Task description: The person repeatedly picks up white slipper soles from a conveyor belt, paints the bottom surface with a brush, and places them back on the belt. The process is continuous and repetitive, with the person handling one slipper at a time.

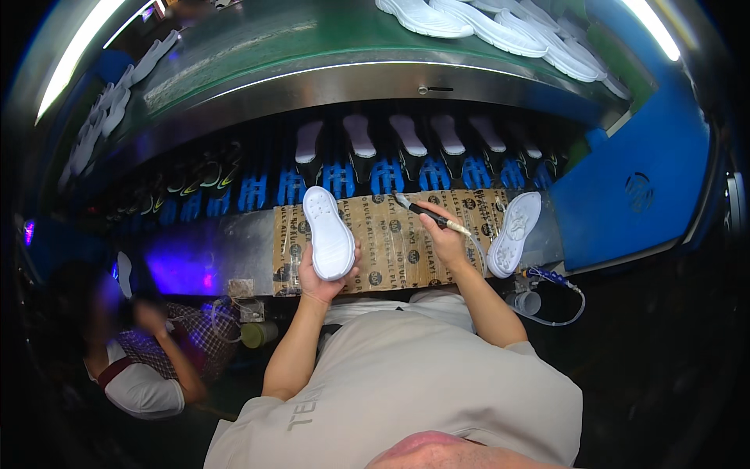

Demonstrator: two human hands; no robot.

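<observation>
My left hand is closed around the heel end of a white shoe sole, held up with its inner face toward me and its toe pointing away. In my right hand is a glue brush with a black handle, its dark tip pointing left and away, apart from the sole. A thin hose runs from the brush's pale rear end. Another white sole lies at the right end of the cardboard, near my right hand, with its hollowed, patterned side up.
Printed cardboard covers the bench before me. Behind it, shoe uppers stand on blue racks. More white soles lie on the green upper belt. A clear cup sits right; a co-worker is at left.
</observation>
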